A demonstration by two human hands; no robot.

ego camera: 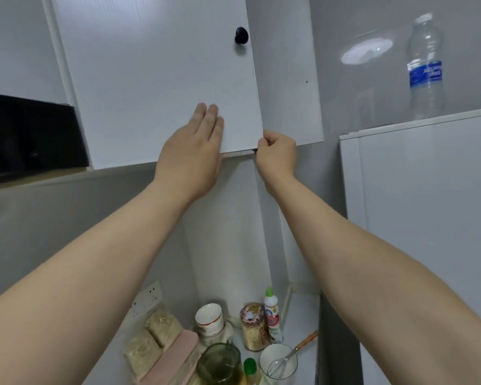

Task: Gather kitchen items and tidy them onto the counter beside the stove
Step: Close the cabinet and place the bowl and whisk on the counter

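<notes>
The left hand (192, 154) lies flat, fingers straight, pressed against the lower face of the cabinet door (156, 79). The right hand (277, 157), just beside it, pinches the door's lower corner edge. Well below both hands, the tabletop (303, 312) carries stacked bowls (209, 319), a jar (254, 329), a white bottle (272, 315) and a cup (267, 354) holding a whisk (295, 351).

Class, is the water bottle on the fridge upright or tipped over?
Upright: the water bottle stands on its base atop the fridge, cap pointing up.
</notes>
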